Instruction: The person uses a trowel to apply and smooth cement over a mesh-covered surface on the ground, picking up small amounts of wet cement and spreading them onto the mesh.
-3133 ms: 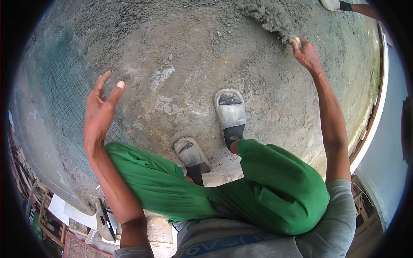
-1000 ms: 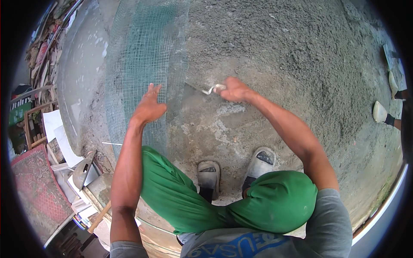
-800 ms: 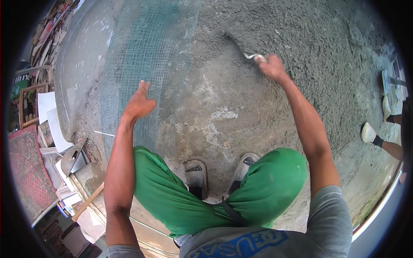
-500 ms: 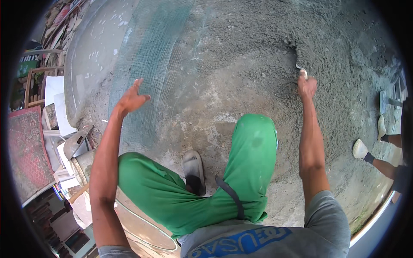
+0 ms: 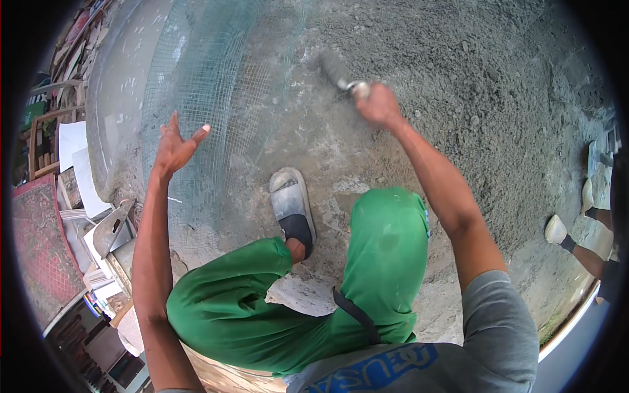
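My right hand is wrapped round the handle of a trowel, whose blade is somewhat smeared by motion. The blade points up and left, at the edge of the loose grey mortar spread over the ground. My left hand is held out with fingers apart and nothing in it, over a strip of green wire mesh lying on the floor. Whether that hand touches the mesh, I cannot tell. Between the mesh and the mortar shows rough bare concrete.
My sandalled foot stands on the concrete. At the right edge are another person's feet in pale shoes and a flat-bladed tool. Along the left lie a patterned red mat, white boards and a handsaw.
My right hand has swung left with the trowel, out of the mortar to its near-left edge. The left hand has shifted slightly left, and my sandalled foot has moved forward.
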Motion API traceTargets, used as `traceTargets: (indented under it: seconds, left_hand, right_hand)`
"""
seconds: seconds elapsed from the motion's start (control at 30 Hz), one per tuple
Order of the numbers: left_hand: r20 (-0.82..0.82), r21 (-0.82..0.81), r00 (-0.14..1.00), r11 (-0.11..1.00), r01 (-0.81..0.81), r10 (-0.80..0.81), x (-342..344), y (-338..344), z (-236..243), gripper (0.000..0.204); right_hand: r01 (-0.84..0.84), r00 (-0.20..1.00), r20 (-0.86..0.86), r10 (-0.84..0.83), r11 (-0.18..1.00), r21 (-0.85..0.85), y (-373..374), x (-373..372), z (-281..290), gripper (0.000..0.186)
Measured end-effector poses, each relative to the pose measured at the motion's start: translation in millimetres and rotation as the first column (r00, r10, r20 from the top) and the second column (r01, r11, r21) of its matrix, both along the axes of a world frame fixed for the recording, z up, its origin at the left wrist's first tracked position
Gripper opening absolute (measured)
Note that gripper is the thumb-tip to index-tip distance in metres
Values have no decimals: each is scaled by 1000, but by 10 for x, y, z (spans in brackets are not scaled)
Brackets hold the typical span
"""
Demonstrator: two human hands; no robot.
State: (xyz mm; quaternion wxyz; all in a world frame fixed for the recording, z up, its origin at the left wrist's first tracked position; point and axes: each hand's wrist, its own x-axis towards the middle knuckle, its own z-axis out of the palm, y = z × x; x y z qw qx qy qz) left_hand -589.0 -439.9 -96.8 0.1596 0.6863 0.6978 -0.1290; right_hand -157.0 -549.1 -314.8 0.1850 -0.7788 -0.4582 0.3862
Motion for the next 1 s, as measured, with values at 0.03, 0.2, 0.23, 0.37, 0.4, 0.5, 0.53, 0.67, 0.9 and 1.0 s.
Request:
traceTargets:
  seconds: [0.03, 0.2, 0.23, 0.37, 0.4, 0.5, 0.53, 0.67, 0.9, 1.0]
  left_hand:
    - [-21, 27, 999, 999, 46, -45, -42, 52, -104, 123]
    - [-32, 94, 991, 987, 134, -131, -305, 125, -212, 117]
    - [32, 77, 994, 992, 103, -106, -324, 128, -183, 116]
    - [234, -6, 972, 1000, -5, 6, -108, 138, -98, 111]
    - [242, -5, 970, 1000, -17, 18, -104, 126, -57, 111]
    - [241, 35, 965, 992, -117, 106, -175, 84, -107, 107]
    - [216, 77, 972, 991, -106, 88, -205, 78, -125, 105]
    - [132, 221, 990, 975, 16, -46, -544, 136, -133, 101]
    - [121, 247, 992, 969, -5, -25, -581, 187, -124, 95]
    - [88, 267, 994, 963, 32, -58, -666, 166, -58, 95]
  right_hand:
    - [153, 982, 101, -161, 985, 81, -1, 418, -141, 53]
    - [264, 885, 367, -287, 958, 112, -499, 1904, 63, 62]
    - [283, 857, 407, -316, 949, 140, -651, 1989, 158, 61]
    - [636, 633, 340, -696, 717, 285, -951, 2030, 174, 59]
    - [768, 493, 276, -825, 562, 308, -933, 1966, 147, 59]
    - [513, 855, -19, -518, 840, 178, -655, 1002, 280, 46]
    - [344, 939, -47, -341, 934, 92, -460, 702, 209, 44]
    - [-13, 952, -305, -16, 996, -93, 586, -250, 43, 44]
    - [248, 939, 201, -279, 954, 169, 935, 1227, -299, 58]
    - [205, 797, 537, -275, 961, 188, 307, 2397, -88, 72]
